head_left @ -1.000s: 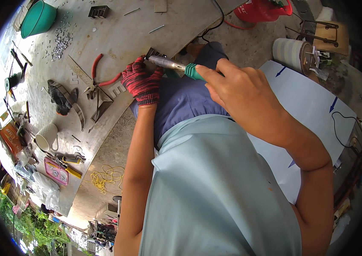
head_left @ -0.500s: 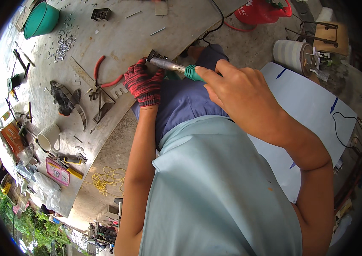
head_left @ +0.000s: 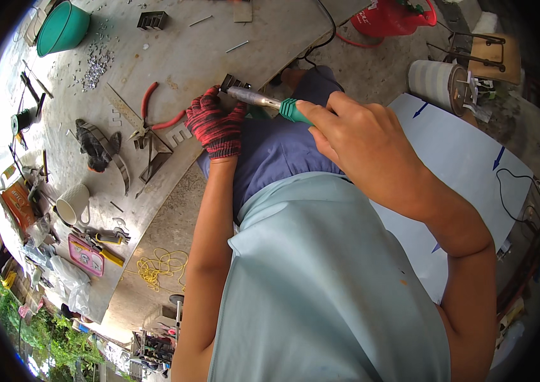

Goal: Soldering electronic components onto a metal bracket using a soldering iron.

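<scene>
My left hand (head_left: 215, 127), in a red and black striped knit glove, is curled closed at the table's near edge. It steadies a small dark slotted metal piece (head_left: 237, 81) that shows past its fingertips. My bare right hand (head_left: 371, 137) grips the green handle of what looks like a soldering iron (head_left: 257, 97). Its metal barrel points left, and the end meets the dark piece beside the gloved fingers. The exact contact at the tip is too small to make out. Just left of the glove, red-handled pliers (head_left: 149, 108) lie on the metal table (head_left: 181, 57).
A similar slotted piece (head_left: 153, 20), a green bucket (head_left: 63, 28) and scattered metal bits (head_left: 97, 67) lie farther back. Leftward are a ruler (head_left: 123, 108), a white mug (head_left: 73, 204) and a pink tray (head_left: 85, 256). A red gas cylinder (head_left: 391, 18) stands beyond the table edge at right.
My right hand and the soldering iron have shifted slightly to the right. The gloved left hand stays nearly in place on the dark piece.
</scene>
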`<state>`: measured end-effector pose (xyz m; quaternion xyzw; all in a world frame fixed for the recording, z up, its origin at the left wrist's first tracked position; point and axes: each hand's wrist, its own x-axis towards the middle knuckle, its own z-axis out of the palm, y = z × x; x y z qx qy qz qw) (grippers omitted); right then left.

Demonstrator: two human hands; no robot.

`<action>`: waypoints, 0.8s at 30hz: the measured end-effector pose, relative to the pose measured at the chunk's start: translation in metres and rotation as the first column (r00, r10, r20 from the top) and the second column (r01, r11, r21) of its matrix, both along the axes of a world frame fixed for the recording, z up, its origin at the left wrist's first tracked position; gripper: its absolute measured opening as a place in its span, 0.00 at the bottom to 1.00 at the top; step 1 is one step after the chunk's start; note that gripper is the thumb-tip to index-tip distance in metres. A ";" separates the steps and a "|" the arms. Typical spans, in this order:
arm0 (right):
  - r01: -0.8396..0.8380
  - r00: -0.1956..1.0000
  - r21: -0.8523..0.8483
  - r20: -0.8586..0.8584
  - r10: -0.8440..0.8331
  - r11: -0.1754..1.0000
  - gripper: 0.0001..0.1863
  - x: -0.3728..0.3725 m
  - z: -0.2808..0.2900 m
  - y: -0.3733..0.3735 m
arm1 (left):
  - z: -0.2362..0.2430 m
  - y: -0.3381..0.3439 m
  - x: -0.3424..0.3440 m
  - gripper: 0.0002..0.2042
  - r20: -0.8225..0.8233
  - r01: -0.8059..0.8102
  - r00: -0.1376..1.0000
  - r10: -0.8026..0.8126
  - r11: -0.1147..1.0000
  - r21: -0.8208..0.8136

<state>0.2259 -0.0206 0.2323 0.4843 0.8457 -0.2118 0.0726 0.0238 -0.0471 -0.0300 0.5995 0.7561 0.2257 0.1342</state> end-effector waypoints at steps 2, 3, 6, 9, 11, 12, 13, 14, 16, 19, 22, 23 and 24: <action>0.003 1.000 0.000 0.001 -0.003 1.000 0.13 0.001 -0.001 -0.001 | -0.001 0.000 0.000 0.31 0.006 -0.002 1.000 0.002 1.000 0.010; 0.008 1.000 -0.001 -0.009 -0.008 1.000 0.13 0.001 -0.001 -0.001 | -0.001 0.000 0.000 0.31 0.007 -0.001 1.000 0.001 1.000 0.010; 0.031 0.999 -0.010 -0.019 -0.031 0.999 0.13 0.000 -0.003 -0.003 | -0.002 0.000 0.001 0.31 0.000 -0.009 1.000 0.009 0.999 0.033; 0.051 0.998 -0.010 -0.027 -0.051 0.999 0.12 0.000 -0.004 -0.005 | -0.003 0.000 0.000 0.30 0.012 -0.010 1.000 0.010 1.000 0.013; 0.055 0.998 -0.002 -0.034 -0.055 0.998 0.12 0.000 -0.004 -0.005 | -0.003 0.000 0.001 0.30 0.000 -0.012 1.000 0.012 1.000 0.026; 0.066 0.997 -0.016 -0.040 -0.067 0.998 0.13 0.000 -0.003 -0.005 | -0.003 0.000 0.000 0.30 0.001 -0.012 1.000 0.012 1.000 0.026; 0.078 0.996 -0.031 -0.047 -0.079 0.996 0.13 0.000 -0.003 -0.005 | -0.004 0.001 0.000 0.30 0.008 -0.009 1.000 0.009 1.000 0.019; 0.079 0.996 -0.031 -0.046 -0.080 0.996 0.13 0.000 -0.003 -0.005 | -0.004 0.001 0.000 0.30 0.015 -0.006 1.000 0.006 1.000 0.011; 0.048 0.997 0.000 -0.059 -0.048 0.999 0.12 0.002 -0.005 -0.002 | -0.003 0.001 0.000 0.31 0.000 -0.010 1.000 0.010 1.000 -0.004; 0.038 0.995 -0.029 -0.095 -0.041 0.999 0.12 0.007 -0.006 0.006 | -0.005 0.000 -0.001 0.31 0.000 -0.013 1.000 0.013 1.000 0.005; 0.028 0.993 -0.003 -0.115 -0.028 1.000 0.17 0.009 -0.008 0.011 | -0.005 0.000 0.000 0.31 0.019 -0.019 1.000 0.019 1.000 0.007; 0.029 0.993 -0.002 -0.114 -0.029 1.000 0.17 0.010 -0.008 0.012 | -0.004 0.001 0.001 0.32 0.022 -0.027 0.999 0.027 1.000 -0.016; 0.044 0.992 -0.024 -0.117 -0.047 0.999 0.17 0.010 -0.008 0.013 | -0.005 0.000 0.001 0.32 0.023 -0.026 0.999 0.026 1.000 -0.016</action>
